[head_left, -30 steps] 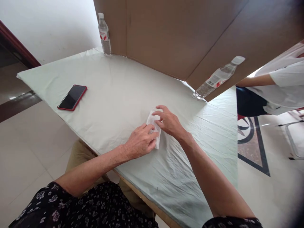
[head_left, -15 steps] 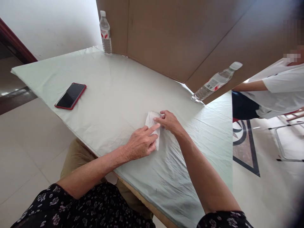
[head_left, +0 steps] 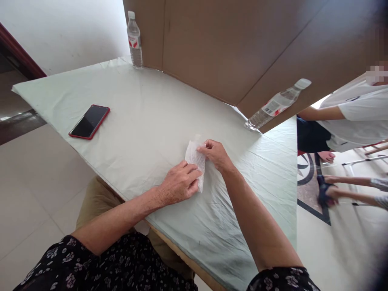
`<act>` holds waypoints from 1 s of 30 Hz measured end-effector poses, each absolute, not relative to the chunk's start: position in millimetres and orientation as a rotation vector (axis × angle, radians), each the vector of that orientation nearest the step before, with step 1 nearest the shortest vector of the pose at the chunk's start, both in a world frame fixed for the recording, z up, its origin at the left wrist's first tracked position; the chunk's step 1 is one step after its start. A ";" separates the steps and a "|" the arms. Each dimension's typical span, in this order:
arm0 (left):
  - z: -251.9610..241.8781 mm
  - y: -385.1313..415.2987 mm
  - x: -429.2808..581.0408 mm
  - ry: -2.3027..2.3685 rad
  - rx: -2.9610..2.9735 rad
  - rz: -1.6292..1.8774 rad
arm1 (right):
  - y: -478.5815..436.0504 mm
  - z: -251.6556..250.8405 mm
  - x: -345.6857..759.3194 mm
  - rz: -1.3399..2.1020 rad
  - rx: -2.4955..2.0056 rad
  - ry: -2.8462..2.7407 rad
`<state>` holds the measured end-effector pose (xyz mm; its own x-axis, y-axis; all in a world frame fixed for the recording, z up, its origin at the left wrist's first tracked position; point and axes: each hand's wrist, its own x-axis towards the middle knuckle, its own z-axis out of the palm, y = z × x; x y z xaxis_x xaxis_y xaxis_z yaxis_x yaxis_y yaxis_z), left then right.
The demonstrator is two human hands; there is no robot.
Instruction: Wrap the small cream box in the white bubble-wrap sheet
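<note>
A folded white tissue (head_left: 193, 154) with a textured surface lies on the pale green tablecloth (head_left: 145, 121), near the table's front edge. My left hand (head_left: 181, 182) has its fingers curled over the tissue's lower left part, closed on it. At the upper right edge, my right hand (head_left: 216, 154) pinches the tissue between thumb and fingers. A thin, pale flap shows faintly at the tissue's top end. The undersides of both hands' fingertips are hidden.
A phone (head_left: 89, 122) in a red case lies at the left. One water bottle (head_left: 135, 42) stands upright at the back; another bottle (head_left: 274, 106) appears tilted by the brown cardboard panel (head_left: 206, 44). A person in a white shirt (head_left: 360, 113) sits beyond, on the right.
My left index finger has drawn back from its stretched position and curled onto the tissue. My right thumb and fingers have closed on its upper edge. Another person's legs have appeared at the right.
</note>
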<state>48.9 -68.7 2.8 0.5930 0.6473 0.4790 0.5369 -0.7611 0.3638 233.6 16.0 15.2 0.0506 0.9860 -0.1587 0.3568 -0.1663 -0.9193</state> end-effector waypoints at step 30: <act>-10.2 -82.5 52.7 1.251 2.231 1.081 | -54.0 42.2 206.9 1.101 -1.256 -1.334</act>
<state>52.7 -82.5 -10.2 0.3140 0.8390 0.4445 0.5613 -0.5416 0.6258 206.9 -54.0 42.2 -0.0058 0.9981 0.0612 0.1293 0.0614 -0.9897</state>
